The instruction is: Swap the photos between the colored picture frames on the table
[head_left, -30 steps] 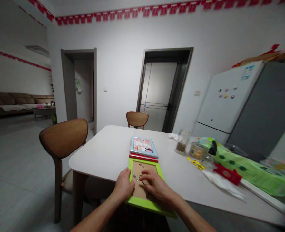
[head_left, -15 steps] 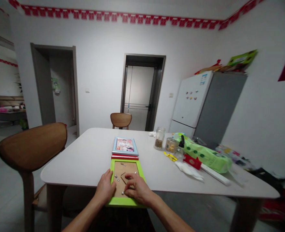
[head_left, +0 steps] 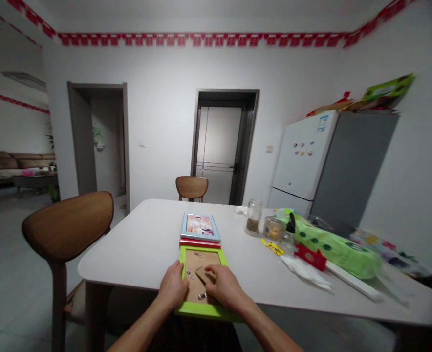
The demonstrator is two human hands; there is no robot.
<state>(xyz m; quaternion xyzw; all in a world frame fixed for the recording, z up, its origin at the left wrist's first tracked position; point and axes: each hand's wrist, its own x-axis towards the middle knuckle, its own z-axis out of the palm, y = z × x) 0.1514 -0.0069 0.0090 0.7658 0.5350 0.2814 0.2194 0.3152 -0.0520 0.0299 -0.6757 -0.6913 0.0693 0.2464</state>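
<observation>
A green picture frame (head_left: 226,255) lies face down at the near table edge, jutting past it toward me. Its brown backing board (head_left: 205,260) carries several small metal clips (head_left: 202,296) and an angled cut that looks like a stand flap (head_left: 199,272). Around the frame's left side wraps my left hand (head_left: 174,286), thumb on top. My right hand (head_left: 223,287) is over the board's right half, fingers curled beside the flap; what the fingertips hold, if anything, is hidden. Just beyond lie a red frame (head_left: 201,243) and a light-blue frame with a photo (head_left: 200,226).
On the right of the white table (head_left: 135,249) stand a glass jar (head_left: 253,217) and a lower jar (head_left: 273,229). Near them lie a green tissue pack (head_left: 336,249), a red packet (head_left: 310,257), white tissue (head_left: 306,273) and a white strip (head_left: 355,281). A wooden chair (head_left: 69,227) is at left.
The view has shifted, so everything appears farther right and slightly lower. My left hand keeps its grip on the frame. My right hand stays over the backing board, its fingers slightly shifted.
</observation>
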